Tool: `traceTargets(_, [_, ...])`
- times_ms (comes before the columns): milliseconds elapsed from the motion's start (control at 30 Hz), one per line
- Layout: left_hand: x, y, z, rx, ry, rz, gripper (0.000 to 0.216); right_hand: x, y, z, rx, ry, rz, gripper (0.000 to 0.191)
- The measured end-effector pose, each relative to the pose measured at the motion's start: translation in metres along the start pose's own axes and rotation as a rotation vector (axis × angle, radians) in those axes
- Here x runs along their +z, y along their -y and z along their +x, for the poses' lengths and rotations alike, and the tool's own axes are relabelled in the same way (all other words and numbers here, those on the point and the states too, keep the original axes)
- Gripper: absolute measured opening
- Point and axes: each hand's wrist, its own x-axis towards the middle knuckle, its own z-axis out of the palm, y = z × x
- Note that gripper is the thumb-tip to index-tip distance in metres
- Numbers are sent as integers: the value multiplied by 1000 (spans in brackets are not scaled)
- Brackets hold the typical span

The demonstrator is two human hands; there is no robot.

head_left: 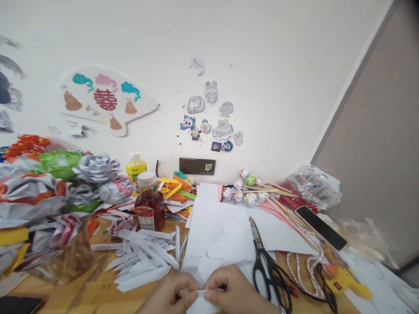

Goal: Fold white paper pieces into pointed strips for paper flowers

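At the table's front edge my left hand [175, 293] and my right hand [231, 290] pinch one small piece of white paper [202, 307] between thumbs and fingers. Its upper edge looks folded over; the rest runs below the picture. Just beyond my hands lie loose white paper sheets [220, 226]. To the left is a pile of folded white paper strips [144, 255]. Black-handled scissors [266, 266] rest beside my right hand, blades pointing away from me.
Paper flowers [98, 168] crowd the left side. A bottle of dark red liquid [149, 207] and a yellow bottle [135, 168] stand behind the strips. On the right lie stick-mounted paper buds [250, 198], a phone [321, 226], a bead string [297, 272] and a yellow glue gun [348, 283].
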Motion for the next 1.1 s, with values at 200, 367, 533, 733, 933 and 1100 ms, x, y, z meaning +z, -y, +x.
traceTargets(200, [-4,-11,-2,-33,-35,-39,52,-5,2,2,70,-55,129,24])
traceTargets(367, [-5,-19,-3,-49,-36,-26,56,-5,5,3,65,-33,252,18])
traceTargets(533, [-4,-16,-3,-68,-29,-44,51,-5,7,2,47,-15,229,19])
traceTargets(733, [-5,-5,-1,-44,-40,-45,44,-5,1,2,74,3,349,23])
traceTargets(933, [-7,-6,0,-48,-25,-96,45,-4,0,1,88,-5,413,23])
traceTargets(1100, [-10,-8,1,-55,-60,-181,44,-9,5,2,122,-95,512,28])
